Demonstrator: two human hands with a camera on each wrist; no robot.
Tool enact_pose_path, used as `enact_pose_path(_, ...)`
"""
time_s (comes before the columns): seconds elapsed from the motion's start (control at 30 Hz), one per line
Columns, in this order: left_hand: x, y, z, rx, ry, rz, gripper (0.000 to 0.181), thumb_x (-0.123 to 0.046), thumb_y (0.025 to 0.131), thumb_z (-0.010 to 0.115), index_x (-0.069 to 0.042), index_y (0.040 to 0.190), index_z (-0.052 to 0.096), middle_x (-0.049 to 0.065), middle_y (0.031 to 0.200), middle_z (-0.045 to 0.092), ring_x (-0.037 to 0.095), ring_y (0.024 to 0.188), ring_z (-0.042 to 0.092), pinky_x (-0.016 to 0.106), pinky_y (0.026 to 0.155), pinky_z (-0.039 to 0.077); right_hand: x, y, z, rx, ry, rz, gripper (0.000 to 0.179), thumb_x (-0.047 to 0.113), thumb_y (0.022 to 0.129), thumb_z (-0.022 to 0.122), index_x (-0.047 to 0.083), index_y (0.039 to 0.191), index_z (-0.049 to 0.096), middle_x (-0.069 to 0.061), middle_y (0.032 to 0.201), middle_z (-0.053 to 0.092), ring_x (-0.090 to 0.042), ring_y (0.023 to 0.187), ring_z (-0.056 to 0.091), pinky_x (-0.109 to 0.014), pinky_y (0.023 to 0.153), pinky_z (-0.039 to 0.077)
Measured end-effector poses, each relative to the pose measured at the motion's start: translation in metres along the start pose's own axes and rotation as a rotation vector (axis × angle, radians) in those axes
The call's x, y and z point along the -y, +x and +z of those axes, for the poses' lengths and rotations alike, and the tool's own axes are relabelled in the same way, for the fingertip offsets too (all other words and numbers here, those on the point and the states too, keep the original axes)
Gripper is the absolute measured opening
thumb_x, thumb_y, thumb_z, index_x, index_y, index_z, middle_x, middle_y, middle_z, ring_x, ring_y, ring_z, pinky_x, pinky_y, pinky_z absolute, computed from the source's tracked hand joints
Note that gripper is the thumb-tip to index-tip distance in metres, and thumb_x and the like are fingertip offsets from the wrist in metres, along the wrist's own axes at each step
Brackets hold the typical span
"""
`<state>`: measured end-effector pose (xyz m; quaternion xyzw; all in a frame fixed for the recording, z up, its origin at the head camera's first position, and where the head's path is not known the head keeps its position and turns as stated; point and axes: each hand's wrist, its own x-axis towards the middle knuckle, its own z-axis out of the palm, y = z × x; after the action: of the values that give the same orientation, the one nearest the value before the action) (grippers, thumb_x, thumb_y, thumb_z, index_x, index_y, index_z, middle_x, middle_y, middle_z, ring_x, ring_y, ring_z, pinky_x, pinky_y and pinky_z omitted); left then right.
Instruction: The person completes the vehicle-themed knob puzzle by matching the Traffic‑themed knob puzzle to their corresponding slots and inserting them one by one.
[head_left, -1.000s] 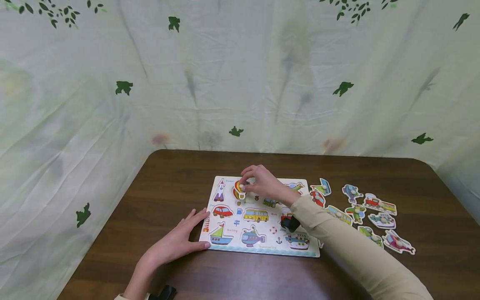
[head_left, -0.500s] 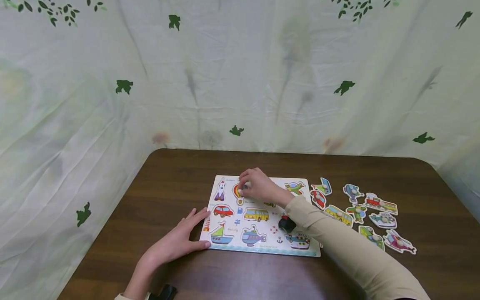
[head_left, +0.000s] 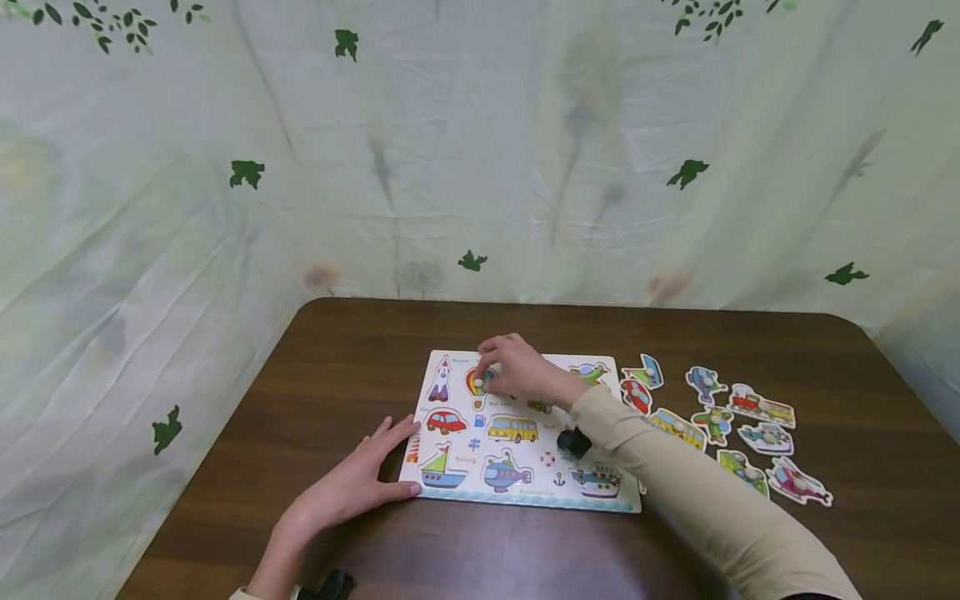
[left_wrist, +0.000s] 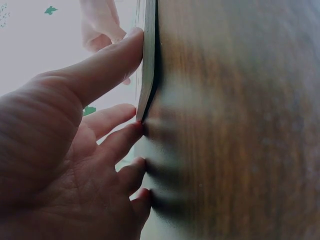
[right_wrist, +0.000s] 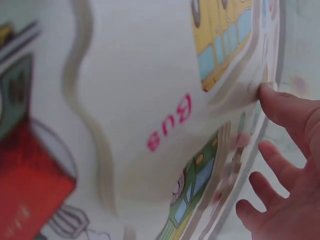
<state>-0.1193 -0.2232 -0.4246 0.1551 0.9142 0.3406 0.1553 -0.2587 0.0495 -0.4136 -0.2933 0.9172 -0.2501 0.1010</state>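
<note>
A white vehicle puzzle board (head_left: 547, 425) lies on the brown table. My right hand (head_left: 519, 369) reaches over its top row, thumb and forefinger pinching the hot-air balloon piece (head_left: 477, 389), which sits over the balloon picture there. In the right wrist view the same hand (right_wrist: 295, 155) bends over the board's far side, with the printed word Bus and a yellow bus picture (right_wrist: 225, 40) nearby. Spread along the board's left edge, my left hand (head_left: 358, 477) steadies it with straight fingers. The left wrist view shows the left thumb (left_wrist: 115, 62) against the board's edge.
Right of the board lie several loose knobbed pieces, among them a sailboat (head_left: 645, 372), a red car (head_left: 636, 397), a yellow bus (head_left: 678, 430), a train (head_left: 760, 407) and a helicopter (head_left: 798, 482). A pale curtain (head_left: 480, 150) hangs behind the table.
The balloon piece, tilted above the board a second ago, now lies over its picture. My right hand has lowered slightly with it. The left hand stays put.
</note>
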Motion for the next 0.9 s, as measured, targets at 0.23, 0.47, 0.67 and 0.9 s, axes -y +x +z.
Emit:
enact_pose_path(0.23, -0.001, 0.0, -0.001, -0.008, -0.003, -0.01, 0.082, -0.041, 0.082, 0.079, -0.015, 0.15, 0.041, 0.007, 0.159, 0.03, 0.039, 0.148, 0.008, 0.064, 0.114, 0.009, -0.006, -0.002, -0.007, -0.011, 0.094, -0.049, 0.023, 0.015, 0.091, 0.072, 0.019, 0.113, 0.074, -0.006, 0.145, 0.048, -0.028, 0.138, 0.035, -0.046, 0.11, 0.032)
enact_pose_path(0.47, -0.002, -0.001, 0.0, -0.008, -0.011, -0.01, 0.081, -0.039, 0.082, 0.079, -0.014, 0.149, 0.042, 0.007, 0.159, 0.03, 0.038, 0.148, 0.008, 0.063, 0.114, 0.009, -0.01, -0.011, -0.013, -0.057, 0.167, -0.048, 0.023, 0.017, 0.091, 0.072, 0.016, 0.114, 0.074, -0.007, 0.141, 0.053, -0.027, 0.135, 0.04, -0.048, 0.109, 0.034)
enact_pose_path(0.67, -0.002, -0.001, 0.0, -0.008, -0.008, 0.002, 0.08, -0.038, 0.082, 0.079, -0.014, 0.149, 0.042, 0.007, 0.159, 0.03, 0.038, 0.148, 0.009, 0.063, 0.114, 0.009, -0.007, -0.025, -0.026, -0.08, 0.169, -0.056, 0.023, 0.02, 0.093, 0.07, 0.015, 0.115, 0.073, -0.002, 0.139, 0.054, -0.025, 0.133, 0.041, -0.05, 0.107, 0.035)
enact_pose_path(0.9, -0.001, -0.001, 0.001, -0.009, -0.006, 0.003, 0.08, -0.038, 0.082, 0.079, -0.014, 0.149, 0.042, 0.007, 0.159, 0.03, 0.038, 0.148, 0.009, 0.063, 0.114, 0.009, -0.013, -0.04, -0.04, -0.138, 0.157, -0.125, 0.022, 0.017, 0.093, 0.07, 0.013, 0.115, 0.073, -0.001, 0.137, 0.055, -0.023, 0.13, 0.044, -0.048, 0.104, 0.039)
